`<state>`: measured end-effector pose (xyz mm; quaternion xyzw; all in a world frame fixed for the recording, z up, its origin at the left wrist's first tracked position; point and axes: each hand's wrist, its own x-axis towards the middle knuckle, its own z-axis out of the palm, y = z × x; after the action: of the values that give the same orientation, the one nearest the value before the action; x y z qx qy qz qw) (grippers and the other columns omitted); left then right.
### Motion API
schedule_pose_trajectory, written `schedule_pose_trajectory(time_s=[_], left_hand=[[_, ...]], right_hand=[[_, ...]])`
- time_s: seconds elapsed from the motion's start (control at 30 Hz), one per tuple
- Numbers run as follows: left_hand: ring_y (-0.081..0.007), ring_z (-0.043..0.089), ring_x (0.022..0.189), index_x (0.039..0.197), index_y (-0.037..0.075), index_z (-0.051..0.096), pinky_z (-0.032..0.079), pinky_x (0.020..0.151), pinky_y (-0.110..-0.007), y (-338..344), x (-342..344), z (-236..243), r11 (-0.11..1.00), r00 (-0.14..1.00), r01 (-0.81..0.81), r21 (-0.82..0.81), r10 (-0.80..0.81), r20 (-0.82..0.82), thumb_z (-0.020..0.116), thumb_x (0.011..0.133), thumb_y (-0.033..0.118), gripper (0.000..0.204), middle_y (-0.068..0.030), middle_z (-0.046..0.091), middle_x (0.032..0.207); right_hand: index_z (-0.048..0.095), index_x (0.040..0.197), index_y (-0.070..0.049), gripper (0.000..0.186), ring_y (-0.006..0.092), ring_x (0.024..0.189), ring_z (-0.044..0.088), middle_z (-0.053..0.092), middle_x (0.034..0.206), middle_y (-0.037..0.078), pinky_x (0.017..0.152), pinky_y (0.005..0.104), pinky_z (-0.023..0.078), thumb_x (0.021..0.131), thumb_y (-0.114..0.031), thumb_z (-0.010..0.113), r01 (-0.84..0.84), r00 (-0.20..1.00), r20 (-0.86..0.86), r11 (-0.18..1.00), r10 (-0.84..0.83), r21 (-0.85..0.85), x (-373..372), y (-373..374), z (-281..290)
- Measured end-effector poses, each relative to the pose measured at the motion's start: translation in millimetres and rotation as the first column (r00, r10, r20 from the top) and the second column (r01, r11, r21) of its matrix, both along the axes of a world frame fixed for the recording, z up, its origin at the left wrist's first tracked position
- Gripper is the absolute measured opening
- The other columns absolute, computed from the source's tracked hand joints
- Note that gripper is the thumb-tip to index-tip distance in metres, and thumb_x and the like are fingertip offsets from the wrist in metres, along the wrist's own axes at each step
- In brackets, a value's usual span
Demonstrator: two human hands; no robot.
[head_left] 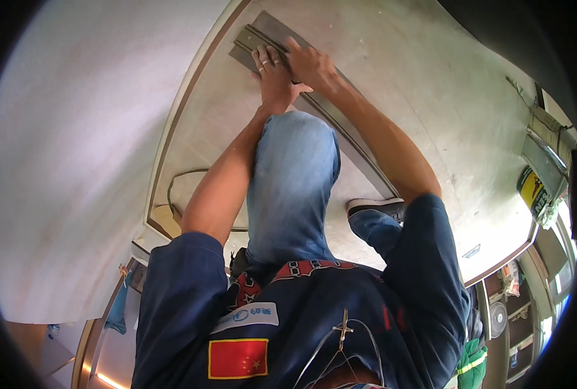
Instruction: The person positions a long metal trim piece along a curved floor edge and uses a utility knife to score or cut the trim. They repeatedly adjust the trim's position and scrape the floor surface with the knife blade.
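A long, narrow dark grey-brown strip with grooves along it (350,133) lies slantwise on the pale surface, from the upper left down past my raised knee. My left hand (275,79), with rings on it, rests on the strip near its far end, fingers stretched out and thumb spread to the right. Just right of it, my right hand (311,67) bends over the strip with its fingers curled at the edge; their undersides are hidden. A wider flat grey piece (276,27) shows beside the strip at the far end.
My jeans-covered knee (295,168) rises between my arms, and a dark shoe (376,207) stands by the strip's near end. A thin cable (172,185) curves at left. A yellow and black bucket (533,188) stands at right, with a fan (497,318) lower down.
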<state>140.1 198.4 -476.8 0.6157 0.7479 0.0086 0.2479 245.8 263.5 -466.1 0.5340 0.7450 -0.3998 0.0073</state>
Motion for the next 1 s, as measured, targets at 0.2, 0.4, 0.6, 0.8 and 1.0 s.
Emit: schedule_pose_trajectory(time_s=[0.2, 0.4, 0.6, 0.8, 1.0], left_hand=[[-0.0451, 0.004, 0.144, 0.146, -0.01, 0.012, 0.029, 0.104, -0.069, -0.1, 3.4, 5.8, 1.0, 0.999, -0.024, -0.011, 0.024, 0.035, 0.09, 0.055, 0.045, 0.131, -0.0292, 0.008, 0.152], [-0.0442, 0.004, 0.144, 0.145, -0.011, 0.011, 0.03, 0.103, -0.069, -2.1, -0.9, 1.1, 1.0, 0.999, -0.031, 0.0, 0.031, 0.016, 0.089, 0.054, 0.047, 0.133, -0.0278, 0.007, 0.153], [-0.0471, 0.005, 0.143, 0.146, -0.01, 0.013, 0.027, 0.104, -0.069, 2.2, 2.3, 3.1, 1.0, 1.0, -0.014, -0.025, 0.014, 0.002, 0.09, 0.052, 0.048, 0.134, -0.0304, 0.01, 0.152], [-0.0496, 0.006, 0.142, 0.147, -0.008, 0.014, 0.03, 0.099, -0.072, -1.4, -3.5, 1.2, 1.0, 1.0, 0.027, 0.011, -0.027, 0.002, 0.091, 0.05, 0.046, 0.134, -0.0319, 0.013, 0.151], [-0.0495, 0.004, 0.143, 0.147, -0.007, 0.015, 0.028, 0.098, -0.075, -1.2, -1.3, 4.1, 1.0, 0.999, 0.022, 0.013, -0.023, 0.047, 0.09, 0.053, 0.045, 0.13, -0.0324, 0.011, 0.151]], right_hand=[[0.046, 0.112, -0.01, 0.024, 0.0418, 0.083, 0.065, 0.065, 0.082, 0.024, 0.067, 0.0515, 0.051, 0.097, -0.029, 0.049, 0.078, 0.983, 0.178, 0.984, -0.049, -0.16, 139.1, -118.1, 22.3], [0.046, 0.12, -0.011, 0.032, 0.0422, 0.08, 0.065, 0.067, 0.082, 0.022, 0.066, 0.0516, 0.051, 0.096, -0.03, 0.05, 0.112, 0.992, 0.06, 0.994, -0.111, -0.008, 122.3, -87.2, 28.4], [0.047, 0.121, -0.01, 0.032, 0.0417, 0.081, 0.066, 0.068, 0.085, 0.021, 0.069, 0.0505, 0.053, 0.096, -0.03, 0.049, 0.101, 0.993, -0.072, 0.987, -0.093, 0.127, 19.1, -3.8, -12.8], [0.047, 0.122, -0.008, 0.033, 0.0381, 0.08, 0.067, 0.069, 0.084, 0.021, 0.07, 0.0489, 0.053, 0.096, -0.029, 0.047, 0.096, 0.988, -0.136, 0.986, -0.077, 0.14, -15.2, 7.2, -12.2], [0.047, 0.123, -0.008, 0.033, 0.0375, 0.084, 0.067, 0.069, 0.086, 0.021, 0.073, 0.0487, 0.053, 0.096, -0.028, 0.047, 0.088, 0.987, -0.148, 0.988, -0.069, 0.127, -15.6, 8.0, -15.0]])
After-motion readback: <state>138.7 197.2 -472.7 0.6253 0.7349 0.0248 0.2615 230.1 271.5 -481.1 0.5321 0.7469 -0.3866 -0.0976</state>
